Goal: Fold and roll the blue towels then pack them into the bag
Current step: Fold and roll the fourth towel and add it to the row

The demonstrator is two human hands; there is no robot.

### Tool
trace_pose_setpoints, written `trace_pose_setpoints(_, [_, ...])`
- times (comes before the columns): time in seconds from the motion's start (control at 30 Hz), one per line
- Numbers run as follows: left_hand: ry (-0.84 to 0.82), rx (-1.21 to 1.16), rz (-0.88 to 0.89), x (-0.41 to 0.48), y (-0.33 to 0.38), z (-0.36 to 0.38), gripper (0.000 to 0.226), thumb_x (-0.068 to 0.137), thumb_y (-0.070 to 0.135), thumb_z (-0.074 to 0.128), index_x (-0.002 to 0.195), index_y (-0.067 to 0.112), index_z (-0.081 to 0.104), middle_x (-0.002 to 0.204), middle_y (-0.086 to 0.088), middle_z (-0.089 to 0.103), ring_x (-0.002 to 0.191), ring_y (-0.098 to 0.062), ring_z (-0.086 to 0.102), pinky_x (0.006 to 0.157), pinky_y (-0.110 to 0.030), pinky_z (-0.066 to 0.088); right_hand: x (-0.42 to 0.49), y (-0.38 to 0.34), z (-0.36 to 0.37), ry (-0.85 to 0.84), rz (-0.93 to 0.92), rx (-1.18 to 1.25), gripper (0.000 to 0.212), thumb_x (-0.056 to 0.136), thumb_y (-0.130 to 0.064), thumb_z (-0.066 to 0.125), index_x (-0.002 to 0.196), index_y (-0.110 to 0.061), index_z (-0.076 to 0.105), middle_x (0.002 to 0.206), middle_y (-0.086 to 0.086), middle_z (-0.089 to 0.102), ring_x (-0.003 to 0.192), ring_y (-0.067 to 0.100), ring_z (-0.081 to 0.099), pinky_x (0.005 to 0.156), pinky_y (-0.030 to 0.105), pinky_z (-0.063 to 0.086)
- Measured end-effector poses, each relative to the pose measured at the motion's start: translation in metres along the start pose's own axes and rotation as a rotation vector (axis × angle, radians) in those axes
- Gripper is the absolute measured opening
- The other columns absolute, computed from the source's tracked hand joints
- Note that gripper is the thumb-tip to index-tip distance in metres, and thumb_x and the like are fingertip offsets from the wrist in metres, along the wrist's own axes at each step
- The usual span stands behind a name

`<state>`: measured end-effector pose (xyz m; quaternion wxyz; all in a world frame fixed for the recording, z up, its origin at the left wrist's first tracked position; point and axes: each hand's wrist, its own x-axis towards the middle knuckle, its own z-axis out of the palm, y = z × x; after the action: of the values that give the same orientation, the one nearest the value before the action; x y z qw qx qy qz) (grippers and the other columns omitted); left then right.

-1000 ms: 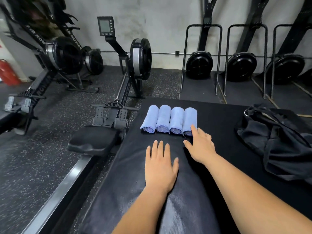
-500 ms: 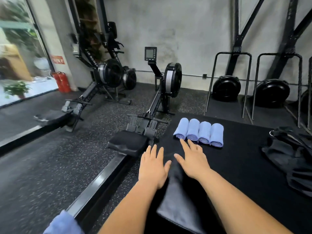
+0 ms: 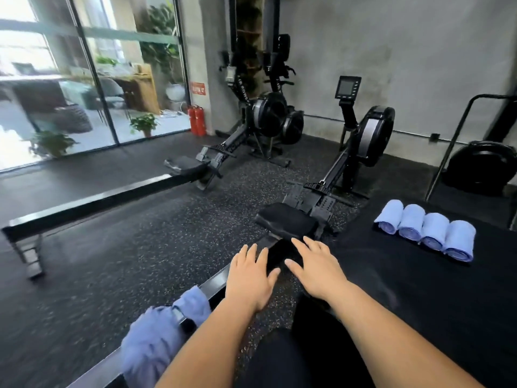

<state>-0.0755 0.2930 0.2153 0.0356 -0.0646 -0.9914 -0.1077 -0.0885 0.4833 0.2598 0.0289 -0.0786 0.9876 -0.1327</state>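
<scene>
Blue towels (image 3: 425, 230), rolled: four side by side, far right on black mat (image 3: 419, 303). Loose blue towel (image 3: 156, 340): draped over metal rail (image 3: 216, 282), near left. Left hand (image 3: 249, 278), right hand (image 3: 319, 271): fingers spread, palms down, empty. Rowing-machine seat (image 3: 285, 219) just beyond fingertips.

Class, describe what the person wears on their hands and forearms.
The left hand and the right hand wear no gloves or rings. The left forearm and right forearm are bare: no sleeves, watch or bands in view.
</scene>
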Motion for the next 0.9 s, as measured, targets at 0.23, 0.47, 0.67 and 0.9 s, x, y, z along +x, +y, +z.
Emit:
trace_pose_setpoints(0.23, [-0.069,-0.062,-0.130,-0.049,-0.075,0.024,0.070,0.108,0.060,0.032,0.165,0.021,0.020,0.174,-0.009,0.018,0.161,-0.033,0.007,0.130,-0.047,0.011,0.010,-0.067,0.051,-0.131,-0.109,-0.017,0.070,0.105,-0.065,0.035,0.165,-0.034,0.018,0.174,-0.003,0.013,0.160,0.025,0.008,0.125,0.048,0.025])
trace_pose_setpoints(0.47, [-0.146,-0.062,-0.249,-0.079,-0.136,0.058,0.070,0.107,0.061,0.033,0.164,0.022,0.023,0.173,-0.010,0.019,0.160,-0.033,0.012,0.129,-0.047,0.012,0.024,-0.116,0.108,-0.265,-0.187,-0.029,0.066,0.106,-0.062,0.037,0.164,-0.035,0.022,0.174,-0.004,0.013,0.159,0.023,0.008,0.125,0.049,0.024])
trace_pose_setpoints(0.67, [-0.231,-0.075,-0.323,-0.093,-0.180,0.096,0.070,0.107,0.059,0.036,0.165,0.021,0.023,0.174,-0.010,0.016,0.160,-0.033,0.010,0.130,-0.046,0.009,0.041,-0.144,0.162,-0.382,-0.225,-0.054,0.065,0.106,-0.060,0.039,0.164,-0.035,0.024,0.174,-0.005,0.014,0.159,0.021,0.011,0.123,0.046,0.026])
trace_pose_setpoints(0.9, [-0.288,-0.110,-0.383,-0.100,-0.225,0.139,0.071,0.105,0.055,0.043,0.165,0.023,0.021,0.175,-0.006,0.010,0.161,-0.031,0.007,0.130,-0.043,0.009,0.067,-0.160,0.227,-0.517,-0.243,-0.079,0.065,0.106,-0.058,0.042,0.163,-0.034,0.025,0.173,-0.005,0.015,0.157,0.023,0.017,0.122,0.047,0.031])
